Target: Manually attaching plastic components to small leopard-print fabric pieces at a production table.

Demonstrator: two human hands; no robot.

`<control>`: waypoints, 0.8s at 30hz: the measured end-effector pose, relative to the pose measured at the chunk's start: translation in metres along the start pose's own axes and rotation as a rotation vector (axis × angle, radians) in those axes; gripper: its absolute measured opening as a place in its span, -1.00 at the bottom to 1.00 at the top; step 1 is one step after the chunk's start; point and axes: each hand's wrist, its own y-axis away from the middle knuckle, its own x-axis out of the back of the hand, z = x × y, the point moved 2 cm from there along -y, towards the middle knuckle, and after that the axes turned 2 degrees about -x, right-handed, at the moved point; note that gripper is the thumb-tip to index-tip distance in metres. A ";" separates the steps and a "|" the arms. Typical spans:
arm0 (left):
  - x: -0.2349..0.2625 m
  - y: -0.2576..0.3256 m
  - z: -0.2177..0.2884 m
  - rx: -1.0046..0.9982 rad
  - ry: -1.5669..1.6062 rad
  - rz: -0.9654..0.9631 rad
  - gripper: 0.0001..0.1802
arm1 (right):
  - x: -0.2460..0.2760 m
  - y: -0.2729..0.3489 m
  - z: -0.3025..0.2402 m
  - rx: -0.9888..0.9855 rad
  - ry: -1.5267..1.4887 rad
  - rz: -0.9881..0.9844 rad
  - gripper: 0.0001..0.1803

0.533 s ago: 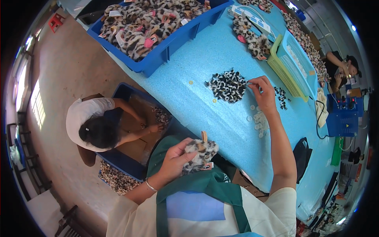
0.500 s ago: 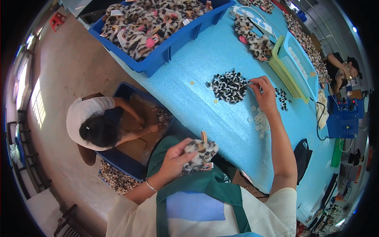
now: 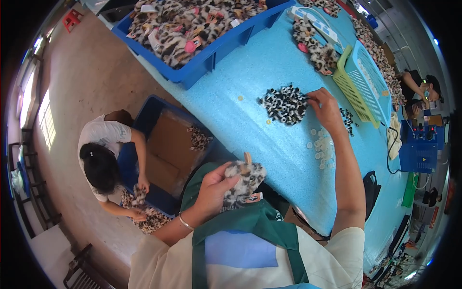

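Observation:
My left hand point(image 3: 211, 192) is closed around a spotted plush toy piece point(image 3: 244, 180) in white, black and brown fur, held in front of my apron. An orange-tan strip sticks up from its top and a small printed label hangs at its lower edge. On the blue table lies a heap of small black-and-white plastic pieces point(image 3: 283, 105). At the heap's right edge my right hand point(image 3: 326, 108) pinches, a small black piece showing at its fingertips. Translucent white washers point(image 3: 322, 148) are scattered below my right wrist. More black pieces point(image 3: 347, 120) lie beyond the wrist.
A blue crate point(image 3: 211, 60) of spotted plush pieces stands at the table's far left. Green and blue baskets point(image 3: 353, 91) sit at the right, near a power strip point(image 3: 317, 24). A co-worker point(image 3: 103, 161) bends beside a blue bin point(image 3: 144, 120) at left. A blue machine point(image 3: 421, 149) stands far right.
My right hand stays at the heap's right edge, its fingers drawn in closer. My left hand keeps the plush piece, turned slightly. The co-worker's hands have moved from inside the bin to the plush pile beside it.

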 end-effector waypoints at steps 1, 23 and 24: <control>0.000 0.000 0.000 0.009 0.013 0.010 -0.70 | 0.004 0.000 0.003 0.015 0.088 0.021 -0.82; -0.007 0.011 -0.008 -0.369 -0.532 -0.024 -0.86 | -0.055 0.140 -0.180 -0.052 -0.622 -0.078 -0.86; -0.009 0.013 -0.006 -0.473 -0.654 0.006 -0.86 | -0.057 0.143 -0.178 -0.088 -0.604 -0.072 -0.84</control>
